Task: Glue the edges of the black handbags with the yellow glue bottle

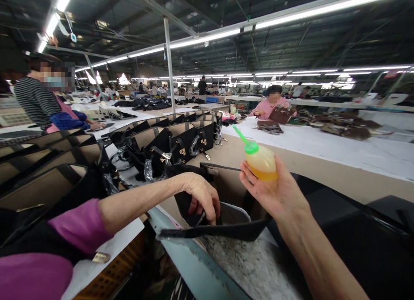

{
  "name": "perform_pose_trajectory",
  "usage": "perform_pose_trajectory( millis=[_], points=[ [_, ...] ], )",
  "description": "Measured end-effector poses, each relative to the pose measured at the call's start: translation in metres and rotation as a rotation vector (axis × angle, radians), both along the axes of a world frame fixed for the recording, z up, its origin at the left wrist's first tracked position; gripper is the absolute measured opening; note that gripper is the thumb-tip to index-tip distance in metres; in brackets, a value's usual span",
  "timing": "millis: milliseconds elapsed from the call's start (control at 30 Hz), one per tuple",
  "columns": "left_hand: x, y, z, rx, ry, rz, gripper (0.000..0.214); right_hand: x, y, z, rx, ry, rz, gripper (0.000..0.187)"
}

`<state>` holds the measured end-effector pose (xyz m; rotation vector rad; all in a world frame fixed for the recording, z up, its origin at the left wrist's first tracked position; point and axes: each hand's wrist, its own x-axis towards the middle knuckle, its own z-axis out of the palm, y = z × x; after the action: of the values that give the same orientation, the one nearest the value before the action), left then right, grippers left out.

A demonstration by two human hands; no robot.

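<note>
A black handbag (226,232) with a beige lining lies open in front of me at the table's near edge. My left hand (204,198) reaches down into its mouth, fingers curled and closed near the inner side of the near rim. What the fingertips pinch, if anything, is hidden. Held up above the bag's right side is a squeeze bottle (262,163) with a green cap and nozzle. Amber liquid fills its lower part. My right hand (274,187) is wrapped round this bottle, its nozzle tilted up to the left.
Rows of black handbags (190,140) stand on the table ahead and to the left. Shiny black material (336,231) lies at right. A yellow crate (113,270) sits below left. Two co-workers, one at left (39,97) and one in pink (267,108), work across the tables.
</note>
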<state>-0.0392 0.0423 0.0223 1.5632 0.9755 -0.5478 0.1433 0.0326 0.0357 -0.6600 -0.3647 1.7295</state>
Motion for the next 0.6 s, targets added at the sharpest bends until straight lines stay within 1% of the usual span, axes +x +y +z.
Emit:
perform_pose_trajectory(
  millis=[67, 133, 200, 267, 333, 400, 433, 467, 500, 533, 600],
  points=[
    [0.013, 0.001, -0.005, -0.054, 0.081, -0.064, 0.019, -0.001, 0.0, 0.0, -0.011, 0.001, -0.001, 0.033],
    [0.027, -0.003, -0.008, -0.032, 0.16, -0.142, 0.013, -0.002, -0.001, 0.0, -0.019, -0.002, 0.001, 0.032],
    [0.036, -0.009, -0.006, 0.096, 0.196, -0.187, 0.011, -0.002, -0.001, -0.001, -0.013, -0.003, -0.002, 0.03],
    [0.036, -0.016, -0.001, 0.321, 0.185, -0.185, 0.011, -0.001, -0.001, -0.002, 0.0, -0.003, -0.011, 0.029],
    [0.023, -0.02, 0.003, 0.62, 0.216, -0.102, 0.01, 0.002, 0.0, -0.003, 0.007, 0.004, -0.021, 0.029],
    [-0.001, -0.022, 0.002, 0.904, 0.315, 0.098, 0.008, 0.005, 0.002, -0.004, 0.011, 0.017, -0.025, 0.03],
    [-0.016, -0.022, -0.001, 1.009, 0.374, 0.217, 0.005, 0.005, 0.002, -0.004, 0.015, 0.023, -0.024, 0.03],
    [-0.03, -0.021, -0.006, 1.064, 0.426, 0.332, 0.002, 0.006, 0.003, -0.004, 0.017, 0.027, -0.022, 0.031],
    [-0.042, -0.019, -0.012, 1.086, 0.45, 0.399, 0.004, 0.006, 0.004, -0.004, 0.018, 0.028, -0.018, 0.031],
    [-0.053, -0.018, -0.019, 1.092, 0.455, 0.442, 0.006, 0.005, 0.005, -0.004, 0.017, 0.027, -0.015, 0.03],
    [-0.063, -0.014, -0.034, 1.091, 0.418, 0.466, 0.012, 0.004, 0.007, -0.004, 0.013, 0.023, -0.014, 0.029]
  ],
)
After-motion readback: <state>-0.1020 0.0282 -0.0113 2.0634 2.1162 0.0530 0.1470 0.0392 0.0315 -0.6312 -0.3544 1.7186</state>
